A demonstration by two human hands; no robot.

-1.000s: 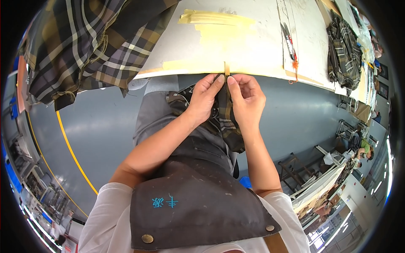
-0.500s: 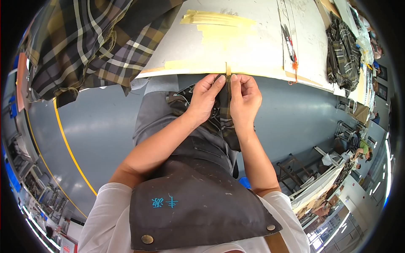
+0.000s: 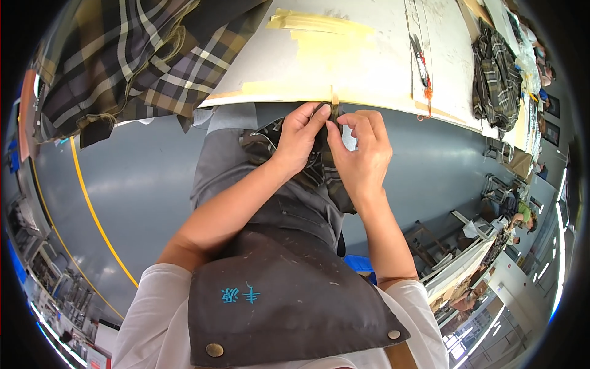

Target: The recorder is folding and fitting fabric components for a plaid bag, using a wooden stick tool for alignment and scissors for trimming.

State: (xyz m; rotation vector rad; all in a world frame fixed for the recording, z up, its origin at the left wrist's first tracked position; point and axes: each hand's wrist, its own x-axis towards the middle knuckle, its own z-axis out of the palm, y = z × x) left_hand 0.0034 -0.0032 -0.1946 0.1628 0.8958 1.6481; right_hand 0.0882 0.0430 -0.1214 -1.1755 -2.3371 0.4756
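Note:
My left hand (image 3: 299, 136) is closed, with thumb and fingertips pinching the upper edge of a dark plaid fabric piece (image 3: 332, 178) just below the table's near edge. The cloth hangs down over my lap, and its folds are partly covered by my hands. Beside it on the right is my right hand (image 3: 367, 150), its fingers bent and the thumb apart from the index finger. That thumb tip lies against or close to the cloth's edge; I cannot tell which. A narrow tape strip (image 3: 334, 93) marks the table edge right above the fabric.
The white table (image 3: 381, 67) bears yellow tape patches (image 3: 319, 24). Scissors (image 3: 420, 60) with a red tassel lie to the right. Large plaid cloth (image 3: 153, 67) overhangs the table at left; another plaid bundle (image 3: 496, 80) sits far right. Below is grey floor (image 3: 135, 178).
My right hand has loosened its pinch and shifted slightly right, its fingers bending more. The left hand keeps its pinch on the plaid fabric.

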